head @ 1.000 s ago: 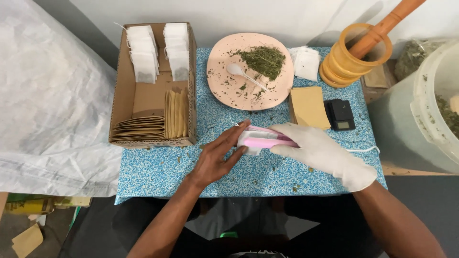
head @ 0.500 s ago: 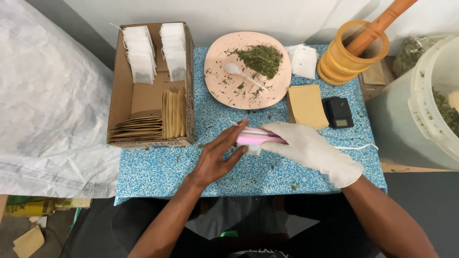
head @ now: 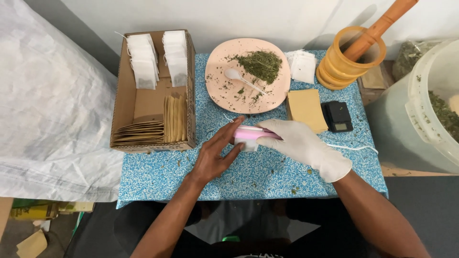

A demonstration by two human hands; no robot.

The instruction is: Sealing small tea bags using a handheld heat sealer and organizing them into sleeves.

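On the blue speckled table [head: 267, 177], my right hand [head: 301, 143], in a white glove, presses down on a small pink and white heat sealer [head: 251, 134]. My bare left hand [head: 215, 155] lies beside it, fingers touching a small white tea bag [head: 247, 145] that sits under the sealer's jaw. A thin string [head: 228, 117] trails from the bag. The sealer's white cord [head: 356, 148] runs off to the right.
A pink plate [head: 224, 91] with dried herbs and a white spoon sits behind. A cardboard box [head: 123, 102] of tea bags and brown envelopes is left. Brown envelopes [head: 306, 107], a black scale [head: 338, 116], a wooden mortar [head: 344, 64] and a bucket [head: 420, 114] stand right.
The hands and sealer have barely shifted; my right hand has stayed pressed on the sealer while the left fingers hold the tea bag.
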